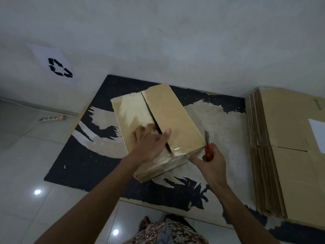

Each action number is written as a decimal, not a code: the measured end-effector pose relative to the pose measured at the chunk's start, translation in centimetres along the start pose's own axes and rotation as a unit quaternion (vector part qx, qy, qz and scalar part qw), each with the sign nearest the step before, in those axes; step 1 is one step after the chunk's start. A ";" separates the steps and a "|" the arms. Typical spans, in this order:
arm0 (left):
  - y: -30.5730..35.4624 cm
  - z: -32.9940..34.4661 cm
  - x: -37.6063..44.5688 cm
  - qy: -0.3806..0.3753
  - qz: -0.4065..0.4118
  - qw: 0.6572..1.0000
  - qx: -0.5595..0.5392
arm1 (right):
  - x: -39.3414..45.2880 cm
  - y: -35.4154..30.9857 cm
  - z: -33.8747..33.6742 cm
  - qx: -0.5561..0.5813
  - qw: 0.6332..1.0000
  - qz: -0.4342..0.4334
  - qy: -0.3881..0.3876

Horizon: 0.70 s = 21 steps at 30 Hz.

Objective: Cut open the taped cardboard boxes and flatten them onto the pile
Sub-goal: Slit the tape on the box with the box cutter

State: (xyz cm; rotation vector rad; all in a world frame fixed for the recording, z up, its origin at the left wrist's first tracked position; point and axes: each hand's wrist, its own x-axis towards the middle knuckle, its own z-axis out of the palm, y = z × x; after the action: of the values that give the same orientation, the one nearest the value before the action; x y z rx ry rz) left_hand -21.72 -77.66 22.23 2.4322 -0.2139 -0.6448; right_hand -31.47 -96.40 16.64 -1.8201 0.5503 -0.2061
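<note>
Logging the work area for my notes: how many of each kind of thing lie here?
Taped cardboard box: 1
Pile of flattened boxes: 1
Red utility knife: 1
Black mat: 1
Power strip: 1
Recycling sign: 1
Total: 6

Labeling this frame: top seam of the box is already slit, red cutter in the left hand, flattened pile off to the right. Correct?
Wrong on one point: the head view shows the red cutter in the right hand, not the left. The left hand is at the slit seam of the box. The flattened pile is on the right, as stated.
</note>
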 end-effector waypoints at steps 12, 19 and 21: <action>-2.9 -0.6 2.1 0.077 0.141 0.986 0.046 | 1.1 0.8 0.7 0.032 0.999 0.039 0.005; -3.1 -2.9 2.9 0.197 -0.191 0.960 0.055 | -0.3 0.9 -0.2 0.027 0.990 0.029 -0.139; -2.7 -3.5 3.8 0.124 -0.248 0.959 0.064 | -1.3 0.7 -0.5 0.020 0.974 0.050 -0.221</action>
State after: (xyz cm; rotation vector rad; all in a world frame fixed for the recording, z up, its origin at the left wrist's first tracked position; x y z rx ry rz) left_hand -16.67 -74.82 21.56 2.6808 0.4867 -0.5364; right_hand -32.98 -96.38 16.30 -1.7229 0.3157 0.2518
